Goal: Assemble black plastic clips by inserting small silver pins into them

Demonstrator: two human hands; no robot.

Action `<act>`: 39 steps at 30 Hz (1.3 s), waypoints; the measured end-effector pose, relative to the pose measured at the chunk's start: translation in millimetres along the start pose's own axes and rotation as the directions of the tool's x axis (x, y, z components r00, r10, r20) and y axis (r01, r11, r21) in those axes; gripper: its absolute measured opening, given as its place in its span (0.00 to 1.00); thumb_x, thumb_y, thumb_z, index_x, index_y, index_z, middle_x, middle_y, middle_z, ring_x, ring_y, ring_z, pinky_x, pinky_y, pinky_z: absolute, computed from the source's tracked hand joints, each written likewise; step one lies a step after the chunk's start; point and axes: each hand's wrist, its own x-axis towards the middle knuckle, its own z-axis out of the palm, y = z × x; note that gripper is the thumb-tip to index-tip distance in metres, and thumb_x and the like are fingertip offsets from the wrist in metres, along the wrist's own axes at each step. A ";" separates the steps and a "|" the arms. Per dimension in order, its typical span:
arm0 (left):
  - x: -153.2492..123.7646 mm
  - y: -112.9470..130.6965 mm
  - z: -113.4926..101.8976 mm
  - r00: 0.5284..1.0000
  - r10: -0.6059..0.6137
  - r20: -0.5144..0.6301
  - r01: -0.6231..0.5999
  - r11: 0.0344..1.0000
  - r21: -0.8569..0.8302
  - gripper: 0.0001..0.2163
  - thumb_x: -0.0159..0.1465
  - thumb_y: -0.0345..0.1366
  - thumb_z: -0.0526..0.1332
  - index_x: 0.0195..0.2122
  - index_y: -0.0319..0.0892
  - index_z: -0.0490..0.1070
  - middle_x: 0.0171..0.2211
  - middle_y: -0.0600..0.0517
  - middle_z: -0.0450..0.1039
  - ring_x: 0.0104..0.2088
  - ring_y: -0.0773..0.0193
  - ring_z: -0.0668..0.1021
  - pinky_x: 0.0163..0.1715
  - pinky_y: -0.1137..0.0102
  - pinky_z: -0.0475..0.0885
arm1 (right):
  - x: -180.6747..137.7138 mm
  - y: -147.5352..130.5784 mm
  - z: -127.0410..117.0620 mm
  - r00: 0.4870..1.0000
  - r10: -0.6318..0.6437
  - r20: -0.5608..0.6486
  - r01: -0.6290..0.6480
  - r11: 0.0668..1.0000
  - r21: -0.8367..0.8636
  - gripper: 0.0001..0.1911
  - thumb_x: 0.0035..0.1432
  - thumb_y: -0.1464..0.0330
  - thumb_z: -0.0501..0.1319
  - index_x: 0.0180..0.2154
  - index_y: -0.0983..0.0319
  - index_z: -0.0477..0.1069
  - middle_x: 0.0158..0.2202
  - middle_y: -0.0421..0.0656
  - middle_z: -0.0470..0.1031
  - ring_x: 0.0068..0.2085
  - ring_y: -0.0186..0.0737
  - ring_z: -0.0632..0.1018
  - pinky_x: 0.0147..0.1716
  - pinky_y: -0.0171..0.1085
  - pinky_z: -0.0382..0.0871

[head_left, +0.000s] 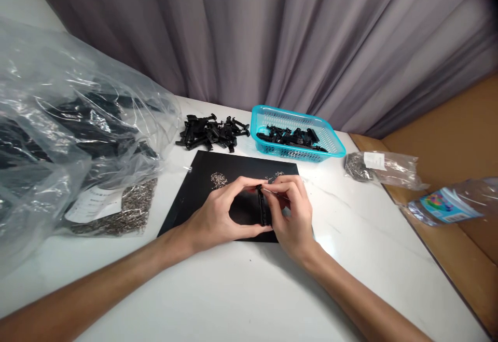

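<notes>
Over a black mat (182, 196), my left hand (218, 212) grips a slim black plastic part (262, 207) by its two ends, thumb below and index finger above. The part stands lengthwise away from me. My right hand (291, 212) is closed in a pinch against the part's right side, near its far end. A thin light line shows at those fingertips, too small to name. On the mat beyond my left hand lies a small heap of tiny metal pieces (218, 180). More metal pieces (279, 175) lie partly hidden behind my right hand.
A pile of black plastic parts (210, 133) lies behind the mat, beside a blue basket (338, 147) holding similar parts. At left are a large clear bag (128, 82) and a bag of metal pieces (136, 207). A smaller bag (397, 171) and plastic bottle (447, 204) lie right.
</notes>
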 end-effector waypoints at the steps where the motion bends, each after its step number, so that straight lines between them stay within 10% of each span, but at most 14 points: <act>1: 0.1 0.0 0.0 1.000 0.002 -0.003 -0.002 1.000 0.002 0.33 0.54 0.39 0.77 0.59 0.45 0.67 0.52 0.49 0.79 0.48 0.60 0.84 0.53 0.66 0.81 | -0.3 1.8 -0.5 1.000 -0.023 0.005 0.023 0.999 -0.027 0.09 0.69 0.75 0.57 0.43 0.56 0.72 0.41 0.44 0.70 0.37 0.39 0.76 0.28 0.37 0.73; 14: -0.2 -1.6 -0.6 0.997 -0.070 0.019 0.070 0.997 0.014 0.31 0.55 0.41 0.76 0.58 0.46 0.68 0.50 0.50 0.80 0.45 0.59 0.83 0.48 0.65 0.82 | 8.7 8.7 -14.1 0.951 -0.290 0.104 0.304 0.937 -0.173 0.14 0.68 0.77 0.57 0.47 0.56 0.77 0.40 0.46 0.77 0.36 0.40 0.81 0.31 0.38 0.77; 30: 1.9 -2.0 -2.9 0.995 -0.094 0.039 0.092 0.995 0.046 0.30 0.54 0.37 0.75 0.57 0.46 0.69 0.49 0.52 0.81 0.40 0.62 0.83 0.44 0.68 0.82 | 18.4 13.4 -28.5 0.902 -0.272 0.335 0.285 0.958 0.010 0.15 0.68 0.77 0.57 0.49 0.57 0.77 0.43 0.48 0.77 0.41 0.41 0.81 0.38 0.40 0.80; 39: 3.9 -2.8 -3.6 0.992 -0.122 0.034 0.120 0.991 0.066 0.32 0.50 0.41 0.77 0.55 0.45 0.69 0.43 0.52 0.81 0.39 0.60 0.84 0.44 0.68 0.82 | 21.4 9.8 -29.7 0.937 0.120 0.328 -0.189 0.964 0.188 0.11 0.70 0.65 0.61 0.49 0.56 0.80 0.39 0.44 0.78 0.34 0.37 0.76 0.31 0.36 0.73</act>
